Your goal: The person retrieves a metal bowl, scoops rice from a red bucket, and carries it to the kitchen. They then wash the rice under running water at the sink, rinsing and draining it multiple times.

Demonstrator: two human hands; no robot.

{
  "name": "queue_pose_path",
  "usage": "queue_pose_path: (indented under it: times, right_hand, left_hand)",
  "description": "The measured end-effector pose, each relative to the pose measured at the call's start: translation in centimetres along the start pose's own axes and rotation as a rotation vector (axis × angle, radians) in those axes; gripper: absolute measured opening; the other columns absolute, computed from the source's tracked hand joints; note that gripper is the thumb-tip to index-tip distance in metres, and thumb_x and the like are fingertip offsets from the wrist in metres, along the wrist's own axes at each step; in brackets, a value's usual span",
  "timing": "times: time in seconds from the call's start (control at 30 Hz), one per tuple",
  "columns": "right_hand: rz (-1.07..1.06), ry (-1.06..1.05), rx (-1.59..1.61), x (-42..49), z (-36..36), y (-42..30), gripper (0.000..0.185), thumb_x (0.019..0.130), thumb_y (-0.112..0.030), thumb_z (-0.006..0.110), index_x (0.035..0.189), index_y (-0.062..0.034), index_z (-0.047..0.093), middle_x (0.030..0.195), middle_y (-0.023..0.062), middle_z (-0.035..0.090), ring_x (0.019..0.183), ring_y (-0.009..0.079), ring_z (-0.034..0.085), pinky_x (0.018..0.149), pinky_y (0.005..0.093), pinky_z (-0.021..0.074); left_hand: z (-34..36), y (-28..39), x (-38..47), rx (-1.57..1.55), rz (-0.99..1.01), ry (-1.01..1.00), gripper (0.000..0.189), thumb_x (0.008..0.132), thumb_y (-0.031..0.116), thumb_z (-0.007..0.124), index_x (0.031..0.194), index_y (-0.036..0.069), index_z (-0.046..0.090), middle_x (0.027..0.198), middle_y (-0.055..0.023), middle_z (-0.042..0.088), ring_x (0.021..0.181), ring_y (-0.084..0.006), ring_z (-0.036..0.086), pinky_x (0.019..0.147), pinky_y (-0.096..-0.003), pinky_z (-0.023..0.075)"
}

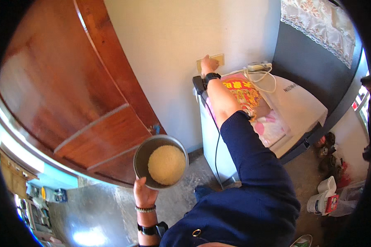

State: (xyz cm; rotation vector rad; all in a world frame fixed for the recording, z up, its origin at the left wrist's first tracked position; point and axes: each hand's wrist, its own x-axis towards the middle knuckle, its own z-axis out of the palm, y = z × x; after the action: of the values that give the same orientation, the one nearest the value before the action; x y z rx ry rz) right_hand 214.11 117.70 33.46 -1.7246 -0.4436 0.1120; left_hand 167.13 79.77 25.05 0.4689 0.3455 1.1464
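Note:
My left hand grips the rim of a round metal pot, thumb on the near edge. Pale grains that look like uncooked rice lie inside, gathered toward the right of the pot. My right arm stretches forward to the wall, where my right hand is at a yellowish switch plate. The fingers partly cover the plate; whether they press on it is not plain. Both wrists wear black straps with a small device.
A reddish-brown wooden door stands at the left. Below my right arm, a white cabinet bears a pink printed bag and a white power strip with its cord. A dark cable hangs down. Bottles and a white container stand at right.

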Motion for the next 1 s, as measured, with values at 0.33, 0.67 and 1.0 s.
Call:
queue_pose_path:
  times: [0.33,0.67,1.0]
  right_hand:
    - [-0.474,-0.492,-0.512,16.3,0.9,7.7,0.069,0.099,-0.050,0.039,0.131,0.0100,0.048,0.133,0.0315,0.050,0.125,0.0427,0.047,0.107,0.0465,0.0372]
    - [-0.526,-0.244,0.630,-3.9,-11.6,-4.3,0.055,0.102,-0.042,0.038,0.138,-0.0018,0.047,0.145,0.0219,0.043,0.136,0.0297,0.043,0.114,0.0396,0.0335]
    - [-0.027,-1.692,0.441,-66.0,1.9,-9.9,0.020,0.100,-0.017,0.054,0.105,0.0013,0.061,0.086,0.0123,0.069,0.084,0.0197,0.068,0.082,0.0341,0.0557]
  left_hand:
    - [-4.3,6.2,6.6,0.232,0.057,0.069,0.075,0.077,0.015,0.066,0.146,0.005,0.036,0.144,-0.0117,0.044,0.135,-0.0264,0.039,0.113,-0.0408,0.0310]
    - [-10.9,15.0,-0.6,0.118,0.131,0.076,0.078,0.084,0.020,0.067,0.151,0.008,0.029,0.148,-0.0082,0.040,0.136,-0.0208,0.038,0.112,-0.0392,0.0328]
    - [-26.7,34.3,-20.4,0.107,0.403,0.443,0.075,0.087,0.018,0.066,0.150,0.021,0.027,0.139,-0.0025,0.045,0.124,-0.0192,0.049,0.092,-0.0439,0.0502]
